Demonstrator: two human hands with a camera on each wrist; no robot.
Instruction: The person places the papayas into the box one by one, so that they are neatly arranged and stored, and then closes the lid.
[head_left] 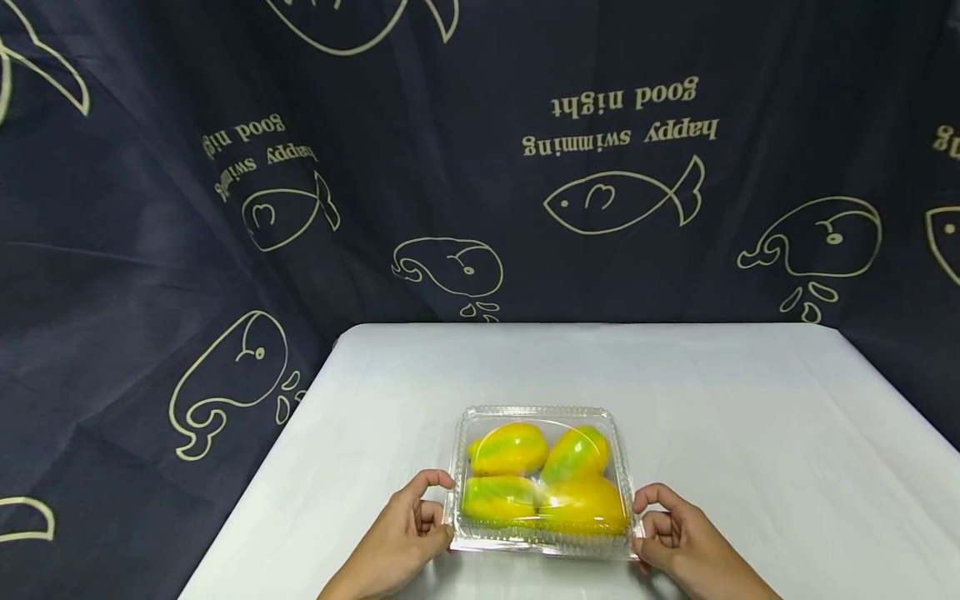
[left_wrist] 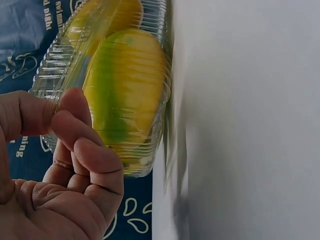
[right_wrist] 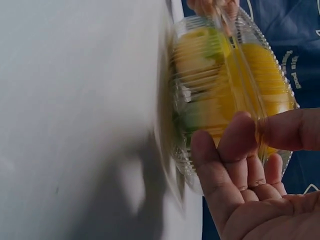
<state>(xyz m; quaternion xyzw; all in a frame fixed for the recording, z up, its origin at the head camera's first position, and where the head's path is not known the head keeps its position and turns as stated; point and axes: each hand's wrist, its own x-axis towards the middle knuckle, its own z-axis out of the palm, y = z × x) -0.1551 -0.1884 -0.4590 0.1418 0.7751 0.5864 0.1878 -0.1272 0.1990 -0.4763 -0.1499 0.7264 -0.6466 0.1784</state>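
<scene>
A clear plastic clamshell box (head_left: 534,411) with a ribbed edge sits at the front middle of the head view, its lid closed. Through the lid show several yellow-green fruits (head_left: 510,450) shaped like small papayas. My left hand (head_left: 405,529) pinches the rim at the box's near left corner between thumb and fingers. At the near right corner, my right hand (head_left: 686,537) pinches the same rim. In the left wrist view the ribbed side wall (left_wrist: 145,150) stands low over the white surface. The right wrist view shows the rim (right_wrist: 257,115) between thumb and index finger.
A white-covered table (head_left: 750,417) spreads around the box. Behind it and at both sides hangs a dark blue curtain (head_left: 450,167) with fish and whale drawings and upside-down lettering.
</scene>
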